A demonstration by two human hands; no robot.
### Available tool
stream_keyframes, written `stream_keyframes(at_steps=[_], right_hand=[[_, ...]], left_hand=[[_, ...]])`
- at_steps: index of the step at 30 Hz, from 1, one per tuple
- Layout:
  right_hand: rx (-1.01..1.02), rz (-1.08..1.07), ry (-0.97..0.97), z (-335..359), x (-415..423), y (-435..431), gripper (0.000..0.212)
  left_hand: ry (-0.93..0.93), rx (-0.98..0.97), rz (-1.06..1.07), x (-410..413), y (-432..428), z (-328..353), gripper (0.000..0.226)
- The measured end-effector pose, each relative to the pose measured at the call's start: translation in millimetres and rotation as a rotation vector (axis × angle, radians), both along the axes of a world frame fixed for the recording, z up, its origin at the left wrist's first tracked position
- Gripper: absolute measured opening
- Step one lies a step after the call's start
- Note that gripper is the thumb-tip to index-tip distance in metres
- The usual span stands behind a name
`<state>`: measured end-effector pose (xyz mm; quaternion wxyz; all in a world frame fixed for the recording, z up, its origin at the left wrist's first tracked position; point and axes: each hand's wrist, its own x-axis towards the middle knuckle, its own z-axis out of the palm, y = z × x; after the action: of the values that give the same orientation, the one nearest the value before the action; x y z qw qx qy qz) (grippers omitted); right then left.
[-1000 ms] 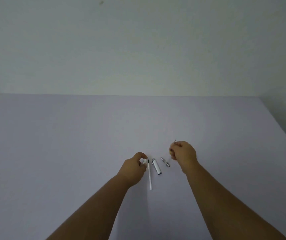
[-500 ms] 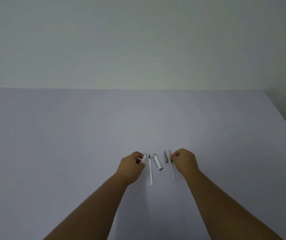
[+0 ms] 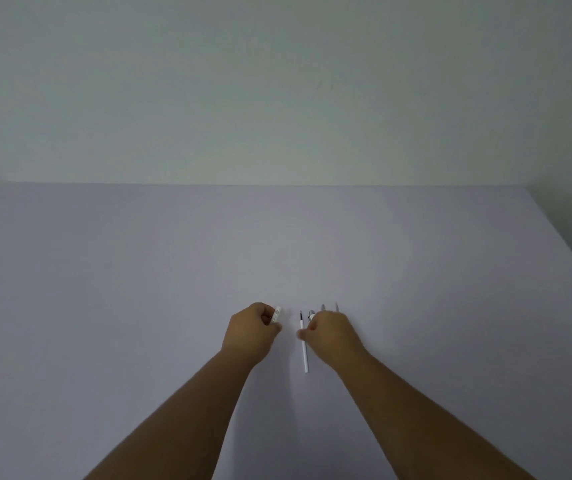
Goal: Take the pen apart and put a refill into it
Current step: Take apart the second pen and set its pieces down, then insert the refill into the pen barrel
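My left hand (image 3: 251, 332) is closed around a short white pen barrel piece (image 3: 276, 315), held just above the table. A long white refill (image 3: 304, 355) with a dark tip lies on the table between my hands. My right hand (image 3: 334, 336) is curled over its upper part, thumb and fingertips pinching it where it lies. Behind the right knuckles the silver-and-white cap (image 3: 311, 315) shows partly. A small metal tip piece (image 3: 323, 307) and the end of a thin second refill (image 3: 336, 306) poke out beyond the hand; the rest of them is hidden.
The work surface is a wide pale lilac table (image 3: 139, 306) running up to a plain wall (image 3: 277, 98). Its right edge (image 3: 568, 258) slants down at the far right.
My right hand let go of the thin refill, now lying on the table, and moved left onto the white refill. My left hand drew slightly left, still holding the barrel piece.
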<state>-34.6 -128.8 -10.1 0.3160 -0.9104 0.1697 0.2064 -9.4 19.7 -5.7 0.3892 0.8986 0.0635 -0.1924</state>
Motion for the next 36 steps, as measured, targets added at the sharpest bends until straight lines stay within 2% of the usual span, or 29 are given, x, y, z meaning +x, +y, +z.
stream_keyframes(at_steps=[1, 3, 8, 11, 13, 14, 18, 22, 29, 33, 36], right_hand=[[-0.095, 0.063, 0.005, -2, -3, 9, 0.019], [-0.223, 0.125, 0.002, -9, -9, 21, 0.029], [-0.235, 0.051, 0.098, -12, -9, 33, 0.027], [-0.096, -0.121, 0.043, -9, -7, 32, 0.031], [0.040, -0.269, -0.088, -4, -4, 26, 0.021], [0.118, -0.352, -0.157, 0, -2, 21, 0.014], [0.478, -0.645, -0.295, 12, 4, 5, 0.013], [0.613, -0.666, -0.275, 14, -1, 2, 0.011], [0.598, -0.510, -0.176, 17, -11, -2, 0.015], [0.682, -0.694, -0.263, 22, -5, -15, 0.017], [0.617, -0.568, -0.258, 23, -2, -24, 0.017]], left_hand=[[0.001, 0.003, -0.001, 0, 1, 0, 0.017], [0.008, -0.002, -0.004, -2, 3, 0, 0.016], [0.029, -0.015, -0.004, -6, 11, -1, 0.012], [0.033, -0.012, -0.022, -9, 14, -2, 0.012], [0.033, -0.005, -0.042, -11, 16, -2, 0.011], [0.035, -0.001, -0.051, -11, 16, -1, 0.011], [0.047, 0.006, -0.083, -11, 13, 2, 0.014], [0.031, -0.015, -0.096, -12, 5, 7, 0.015], [-0.012, -0.063, -0.109, -14, -10, 15, 0.014], [-0.010, -0.069, -0.131, -14, -16, 16, 0.014], [-0.018, -0.094, -0.133, -15, -23, 17, 0.012]])
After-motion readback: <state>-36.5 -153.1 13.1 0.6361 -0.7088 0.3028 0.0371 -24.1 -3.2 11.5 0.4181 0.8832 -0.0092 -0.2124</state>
